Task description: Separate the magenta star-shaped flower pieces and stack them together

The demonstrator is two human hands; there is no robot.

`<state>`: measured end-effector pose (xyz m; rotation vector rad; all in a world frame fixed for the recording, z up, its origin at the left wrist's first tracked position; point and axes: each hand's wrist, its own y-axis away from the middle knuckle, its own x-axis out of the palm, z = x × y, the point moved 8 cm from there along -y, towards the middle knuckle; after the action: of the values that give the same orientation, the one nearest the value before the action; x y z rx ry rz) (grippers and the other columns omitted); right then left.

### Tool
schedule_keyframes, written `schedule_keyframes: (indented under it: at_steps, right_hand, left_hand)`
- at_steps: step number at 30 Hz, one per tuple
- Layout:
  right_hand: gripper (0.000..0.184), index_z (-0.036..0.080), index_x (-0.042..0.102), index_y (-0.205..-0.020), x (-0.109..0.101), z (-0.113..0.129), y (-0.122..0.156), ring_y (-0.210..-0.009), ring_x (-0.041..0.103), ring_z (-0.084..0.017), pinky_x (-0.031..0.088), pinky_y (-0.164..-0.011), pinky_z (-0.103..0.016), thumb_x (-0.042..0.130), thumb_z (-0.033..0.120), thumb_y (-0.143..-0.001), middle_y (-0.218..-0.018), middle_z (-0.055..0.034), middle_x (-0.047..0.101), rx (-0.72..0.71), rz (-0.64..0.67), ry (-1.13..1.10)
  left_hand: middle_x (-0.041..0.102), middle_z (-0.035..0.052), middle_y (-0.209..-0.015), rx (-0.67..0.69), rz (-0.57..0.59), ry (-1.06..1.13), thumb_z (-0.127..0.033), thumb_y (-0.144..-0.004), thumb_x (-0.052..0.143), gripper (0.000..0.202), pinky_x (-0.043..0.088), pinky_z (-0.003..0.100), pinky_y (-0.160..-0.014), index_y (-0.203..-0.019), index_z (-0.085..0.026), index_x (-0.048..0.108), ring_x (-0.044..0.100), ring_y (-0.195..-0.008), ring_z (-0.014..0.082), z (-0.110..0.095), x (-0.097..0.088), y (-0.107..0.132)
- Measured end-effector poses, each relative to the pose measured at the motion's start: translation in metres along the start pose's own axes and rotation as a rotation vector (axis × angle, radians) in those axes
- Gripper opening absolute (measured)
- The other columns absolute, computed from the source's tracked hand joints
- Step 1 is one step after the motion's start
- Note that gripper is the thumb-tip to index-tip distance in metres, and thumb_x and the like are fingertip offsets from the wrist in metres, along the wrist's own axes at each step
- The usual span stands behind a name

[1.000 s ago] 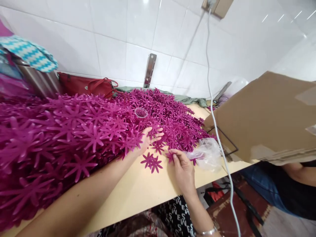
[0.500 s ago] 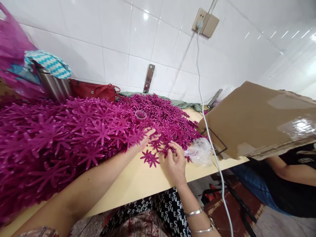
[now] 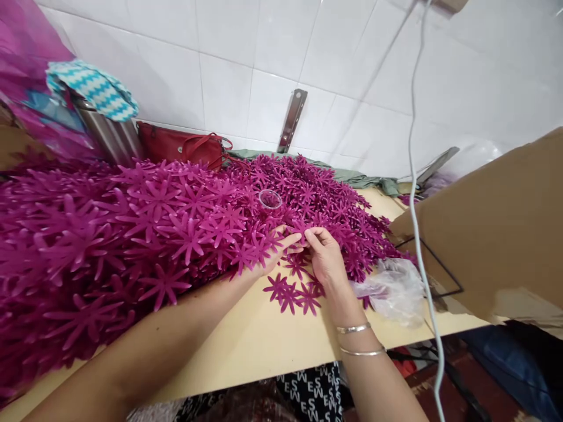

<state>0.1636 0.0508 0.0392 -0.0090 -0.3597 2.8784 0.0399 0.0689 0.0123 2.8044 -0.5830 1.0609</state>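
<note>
My left hand (image 3: pixel 281 247) and my right hand (image 3: pixel 326 253) meet in front of a large heap of magenta flower-shaped pieces (image 3: pixel 158 199) with long narrow petals. Between their fingertips is one magenta flower piece (image 3: pixel 302 227). The left thumb and fingers are closed at its left side, and the right thumb and forefinger pinch it from the right. Below the hands, several loose flower pieces (image 3: pixel 290 296) lie on the pale tabletop (image 3: pixel 246 340). A small clear round cup (image 3: pixel 270 199) rests in the heap just behind my left hand.
A crumpled clear plastic bag (image 3: pixel 398 290) lies to the right, beside a large cardboard box (image 3: pixel 492 234). A white cable (image 3: pixel 416 205) hangs down in front of the box. At the back left stand a steel flask (image 3: pixel 114 138) and a red bag (image 3: pixel 162 143) along the tiled wall.
My hands have come together from apart, and a flower piece is now between their fingertips. The view has shifted, so the box and cable appear farther right.
</note>
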Motion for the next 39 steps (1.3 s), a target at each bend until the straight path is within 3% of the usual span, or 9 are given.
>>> schedule_keyframes:
  at_steps: [6,13,24,31,39]
  right_hand:
    - [0.034,0.023,0.059,-0.077,-0.001,0.001,0.009,-0.062,0.05,-0.014,0.045,-0.063,-0.028,0.067,0.055,-0.089,-0.068,0.0039,0.058,-0.022,0.007,0.021]
    - [0.024,0.021,0.064,-0.079,-0.007,0.02,0.016,-0.071,0.049,-0.015,0.041,-0.072,-0.029,0.067,0.042,-0.091,-0.074,0.0033,0.057,-0.155,-0.059,0.177]
    - [0.021,0.02,0.063,-0.092,-0.04,0.021,0.015,-0.075,0.049,-0.014,0.041,-0.076,-0.029,0.062,0.041,-0.094,-0.083,0.0023,0.057,-0.277,-0.359,0.14]
    - [0.023,0.021,0.06,-0.09,-0.033,0.02,0.013,-0.072,0.05,-0.013,0.042,-0.071,-0.027,0.069,0.042,-0.089,-0.08,0.0031,0.056,-0.254,-0.321,0.057]
    - [0.026,0.022,0.06,-0.088,-0.032,0.014,0.011,-0.07,0.05,-0.013,0.043,-0.07,-0.027,0.075,0.042,-0.083,-0.078,0.0036,0.057,-0.179,-0.291,-0.029]
  left_hand:
    - [0.074,0.0,-0.085,0.001,-0.021,-0.037,-0.035,-0.069,0.093,0.039,0.059,0.03,-0.081,-0.09,-0.016,0.066,0.072,-0.077,0.0131,0.0,0.0,0.001]
    - [0.07,-0.0025,-0.089,0.056,-0.058,-0.055,-0.037,-0.074,0.089,0.036,0.059,0.03,-0.082,-0.091,-0.018,0.064,0.069,-0.082,0.0121,-0.004,-0.005,0.002]
    - [0.07,-0.0019,-0.081,0.068,-0.108,-0.04,-0.031,-0.084,0.081,0.024,0.06,0.032,-0.083,-0.094,-0.018,0.064,0.074,-0.078,0.0143,-0.003,-0.011,-0.002]
    - [0.075,0.0019,-0.097,0.055,-0.117,-0.026,-0.028,-0.088,0.076,0.02,0.06,0.038,-0.091,-0.091,-0.018,0.059,0.079,-0.089,0.0198,-0.008,-0.006,0.0]
    - [0.075,-0.0004,-0.087,0.078,-0.129,-0.066,-0.025,-0.079,0.084,0.028,0.061,0.033,-0.086,-0.084,-0.018,0.058,0.076,-0.083,0.0161,-0.008,-0.006,0.002]
